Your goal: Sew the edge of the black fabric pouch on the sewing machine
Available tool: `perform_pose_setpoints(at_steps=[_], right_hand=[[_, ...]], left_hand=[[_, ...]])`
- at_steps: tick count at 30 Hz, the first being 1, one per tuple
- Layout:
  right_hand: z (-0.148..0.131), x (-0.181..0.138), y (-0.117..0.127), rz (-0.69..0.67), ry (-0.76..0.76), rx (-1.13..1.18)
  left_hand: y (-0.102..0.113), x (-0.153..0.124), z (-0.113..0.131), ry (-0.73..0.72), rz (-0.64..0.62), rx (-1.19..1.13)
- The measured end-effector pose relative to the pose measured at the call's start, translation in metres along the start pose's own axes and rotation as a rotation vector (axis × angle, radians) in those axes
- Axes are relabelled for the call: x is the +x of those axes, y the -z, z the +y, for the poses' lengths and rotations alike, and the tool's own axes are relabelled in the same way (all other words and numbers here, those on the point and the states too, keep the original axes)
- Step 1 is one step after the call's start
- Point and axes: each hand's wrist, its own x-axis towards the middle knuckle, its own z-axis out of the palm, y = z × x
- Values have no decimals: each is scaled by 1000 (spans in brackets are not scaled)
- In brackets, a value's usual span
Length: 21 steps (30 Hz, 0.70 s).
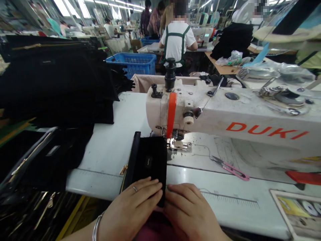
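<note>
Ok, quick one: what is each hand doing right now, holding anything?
Left hand: open, fingers flat on the black pouch, pressing, no grip.
Right hand: open, resting at the pouch's near right edge on the table, holding nothing.

left hand [132, 206] flat, right hand [187, 209] flat, side by side

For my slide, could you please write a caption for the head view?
Both hands, left hand and right hand, press a black fabric piece flat toward the presser foot of a white sewing machine.
</note>
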Motion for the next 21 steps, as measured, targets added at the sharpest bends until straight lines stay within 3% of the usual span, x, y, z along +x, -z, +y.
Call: perform_pose_setpoints(at_steps=[5,21], right_hand=[[-12,-3,-4,74,-86,13],[-10,-7,-2,89,-40,5]], left_hand=[[-9,-10,-3,39,122,-120],[-13,-7,-5,-9,24,-129]])
